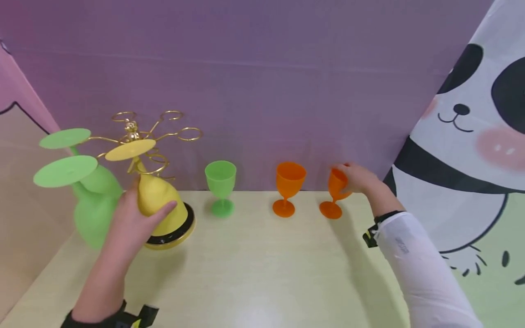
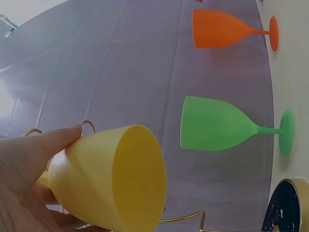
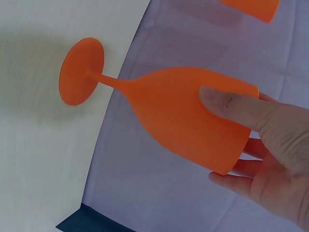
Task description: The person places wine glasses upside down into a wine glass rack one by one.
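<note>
My left hand (image 1: pixel 132 215) grips the bowl of a yellow goblet (image 1: pixel 157 197), turned upside down with its round foot on top. It is held close in front of a gold wire glass rack (image 1: pixel 132 130); whether its stem is within a ring I cannot tell. My right hand (image 1: pixel 358 178) holds an upright, slightly tilted orange goblet (image 3: pixel 183 113) by the bowl, the thumb on its near side. The goblet's foot is at the tabletop; whether it touches is unclear. To its left stands another orange goblet (image 1: pixel 290 178), then a green goblet (image 1: pixel 221 177).
Two upside-down green goblets (image 1: pixel 95 214) hang at the rack's left side. The rack's round black-and-gold base (image 1: pixel 189 221) stands on the pale table (image 1: pixel 262 269). Behind is a purple cloth (image 1: pixel 262 91); a panda-print panel (image 1: pixel 463 182) borders the right.
</note>
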`<action>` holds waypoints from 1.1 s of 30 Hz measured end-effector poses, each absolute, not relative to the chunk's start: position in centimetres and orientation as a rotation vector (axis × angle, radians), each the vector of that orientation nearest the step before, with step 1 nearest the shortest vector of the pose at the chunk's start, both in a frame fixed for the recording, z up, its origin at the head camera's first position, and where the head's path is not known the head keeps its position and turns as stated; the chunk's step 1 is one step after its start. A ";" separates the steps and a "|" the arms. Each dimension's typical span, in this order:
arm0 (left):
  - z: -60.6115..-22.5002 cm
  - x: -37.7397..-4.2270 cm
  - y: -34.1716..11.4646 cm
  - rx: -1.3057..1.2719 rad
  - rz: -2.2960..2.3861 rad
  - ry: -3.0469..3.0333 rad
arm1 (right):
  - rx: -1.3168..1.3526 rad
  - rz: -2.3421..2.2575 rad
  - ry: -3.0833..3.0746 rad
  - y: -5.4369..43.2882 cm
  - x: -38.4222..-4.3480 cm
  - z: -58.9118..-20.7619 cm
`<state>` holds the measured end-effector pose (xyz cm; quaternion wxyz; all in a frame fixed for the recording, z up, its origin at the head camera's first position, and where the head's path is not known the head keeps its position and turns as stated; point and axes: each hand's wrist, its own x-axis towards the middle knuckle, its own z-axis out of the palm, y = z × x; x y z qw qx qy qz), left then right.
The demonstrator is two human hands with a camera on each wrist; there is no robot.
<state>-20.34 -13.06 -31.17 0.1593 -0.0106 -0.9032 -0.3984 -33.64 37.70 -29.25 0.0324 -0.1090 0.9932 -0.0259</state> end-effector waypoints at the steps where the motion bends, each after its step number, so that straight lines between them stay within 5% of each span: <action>1: -31.1 -20.4 -13.1 -0.035 -1.133 -2.588 | -0.334 -0.078 3.062 37.6 -33.7 -29.2; 33: -33.0 -19.4 -11.2 -0.022 -1.166 -2.508 | -0.265 -0.111 3.060 36.9 -34.0 -29.5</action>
